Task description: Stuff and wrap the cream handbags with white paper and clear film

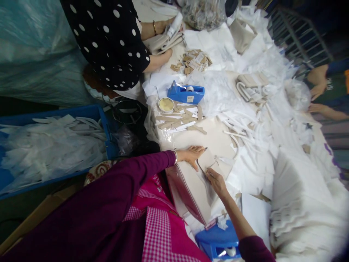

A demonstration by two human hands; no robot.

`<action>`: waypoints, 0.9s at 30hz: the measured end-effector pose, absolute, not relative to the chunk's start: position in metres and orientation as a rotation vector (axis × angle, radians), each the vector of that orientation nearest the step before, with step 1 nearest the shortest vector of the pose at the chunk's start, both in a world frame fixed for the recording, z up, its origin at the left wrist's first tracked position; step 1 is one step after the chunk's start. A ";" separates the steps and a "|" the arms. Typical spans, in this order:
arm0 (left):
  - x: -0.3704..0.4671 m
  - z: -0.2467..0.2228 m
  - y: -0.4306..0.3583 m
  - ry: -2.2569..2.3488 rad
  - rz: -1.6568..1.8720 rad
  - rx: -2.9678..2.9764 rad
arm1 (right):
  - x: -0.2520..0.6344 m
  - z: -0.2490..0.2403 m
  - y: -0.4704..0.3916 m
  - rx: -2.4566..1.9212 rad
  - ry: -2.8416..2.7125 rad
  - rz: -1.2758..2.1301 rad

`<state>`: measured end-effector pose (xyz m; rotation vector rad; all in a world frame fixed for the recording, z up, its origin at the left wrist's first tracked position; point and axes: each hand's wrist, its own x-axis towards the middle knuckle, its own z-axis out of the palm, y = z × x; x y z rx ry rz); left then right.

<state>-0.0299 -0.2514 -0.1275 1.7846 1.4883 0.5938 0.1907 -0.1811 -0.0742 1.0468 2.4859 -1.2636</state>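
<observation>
A beige handbag point(195, 181) with a dark pink side panel lies tilted on the table edge in front of me. My left hand point(191, 156) rests at its upper end, thumb and fingers spread beside a beige flap point(206, 159). On the other side of that flap, my right hand point(216, 181) has its fingers pinched together at the bag's edge. Whether a small item sits between those fingertips is hidden. Beyond both hands a flat beige piece point(209, 134) lies on the table.
Blue tape dispensers point(186, 93) point(218, 240) stand ahead and close by. Around a round tin point(166, 104) lie paper strips point(180, 118). A blue crate point(105, 127) of plastic wrap is at left. White stacks point(297, 203) fill the right. Co-workers' hands point(163, 56) point(317, 87) handle goods.
</observation>
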 end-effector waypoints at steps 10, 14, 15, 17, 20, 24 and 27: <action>-0.028 -0.138 -0.249 1.501 0.576 1.808 | 0.179 -0.071 -0.190 0.892 2.487 -0.614; -0.029 -0.137 -0.250 1.527 0.566 1.824 | 0.171 -0.068 -0.192 0.802 2.447 -0.469; -0.029 -0.137 -0.250 1.532 0.565 1.827 | 0.170 -0.067 -0.192 0.773 2.436 -0.442; -0.030 -0.135 -0.250 1.537 0.570 1.831 | 0.166 -0.067 -0.193 0.714 2.416 -0.380; -0.030 -0.134 -0.251 1.544 0.600 1.822 | 0.161 -0.070 -0.195 0.654 2.407 -0.274; -0.031 -0.134 -0.250 1.559 0.656 1.769 | 0.150 -0.078 -0.197 0.645 2.398 -0.238; -0.034 -0.132 -0.249 1.560 0.613 1.746 | 0.143 -0.081 -0.197 0.661 2.390 -0.241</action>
